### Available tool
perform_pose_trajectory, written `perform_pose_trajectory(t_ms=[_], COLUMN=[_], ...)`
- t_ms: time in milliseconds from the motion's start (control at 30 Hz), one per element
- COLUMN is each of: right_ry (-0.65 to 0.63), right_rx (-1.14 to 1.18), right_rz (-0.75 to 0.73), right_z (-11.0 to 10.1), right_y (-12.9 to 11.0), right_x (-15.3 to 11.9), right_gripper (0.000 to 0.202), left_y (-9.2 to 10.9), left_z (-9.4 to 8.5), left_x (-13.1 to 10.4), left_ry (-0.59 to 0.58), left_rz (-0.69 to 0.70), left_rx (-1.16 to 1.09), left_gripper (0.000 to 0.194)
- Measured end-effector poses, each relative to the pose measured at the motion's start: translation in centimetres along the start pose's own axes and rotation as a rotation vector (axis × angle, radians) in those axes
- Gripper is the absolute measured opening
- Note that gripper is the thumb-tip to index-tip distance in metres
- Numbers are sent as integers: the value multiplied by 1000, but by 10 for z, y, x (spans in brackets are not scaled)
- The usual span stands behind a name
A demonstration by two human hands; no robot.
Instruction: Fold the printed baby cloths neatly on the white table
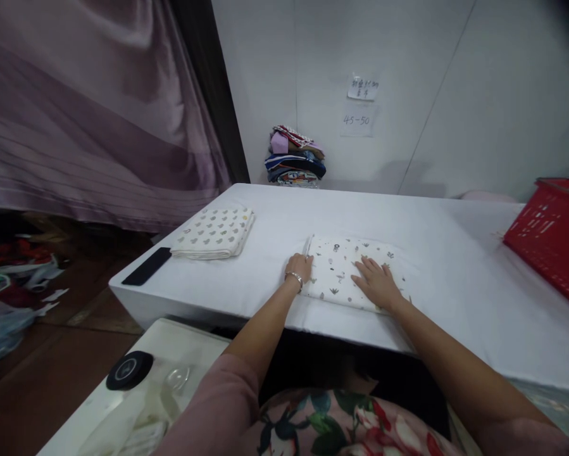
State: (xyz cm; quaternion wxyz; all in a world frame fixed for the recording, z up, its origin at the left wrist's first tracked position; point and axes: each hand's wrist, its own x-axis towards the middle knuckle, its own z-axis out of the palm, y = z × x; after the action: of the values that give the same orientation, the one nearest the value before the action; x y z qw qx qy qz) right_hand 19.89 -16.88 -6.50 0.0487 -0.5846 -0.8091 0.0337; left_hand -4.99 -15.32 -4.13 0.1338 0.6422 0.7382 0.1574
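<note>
A folded white cloth printed with small grey plants and animals lies flat on the white table. At its left edge, my left hand, with a bracelet at the wrist, has its fingers curled on the fabric; the fingertips are partly hidden. My right hand rests palm down on the cloth's right half, fingers spread. Farther left on the table lies a second folded cloth, cream with rows of small grey motifs. It is apart from both hands.
The white table has a black phone-like slab at its left corner. A red plastic basket stands at the right. Stacked fabrics sit behind the far edge. A lower white surface at front left holds a black round object.
</note>
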Motion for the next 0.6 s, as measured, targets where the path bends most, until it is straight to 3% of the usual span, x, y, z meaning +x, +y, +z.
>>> perform_pose_trajectory(t_ms=[300,600], right_ry=[3,17], right_rx=[16,14], right_rz=[6,-3], right_z=[0,-3], right_y=[-1,-3], right_x=[-1,-2], right_gripper=[60,58], left_y=[6,15], left_z=[-5,-2], left_x=[22,50], left_ry=[-59,-125], left_rz=[-86,-83], left_rx=[-63,4], left_gripper=[44,45])
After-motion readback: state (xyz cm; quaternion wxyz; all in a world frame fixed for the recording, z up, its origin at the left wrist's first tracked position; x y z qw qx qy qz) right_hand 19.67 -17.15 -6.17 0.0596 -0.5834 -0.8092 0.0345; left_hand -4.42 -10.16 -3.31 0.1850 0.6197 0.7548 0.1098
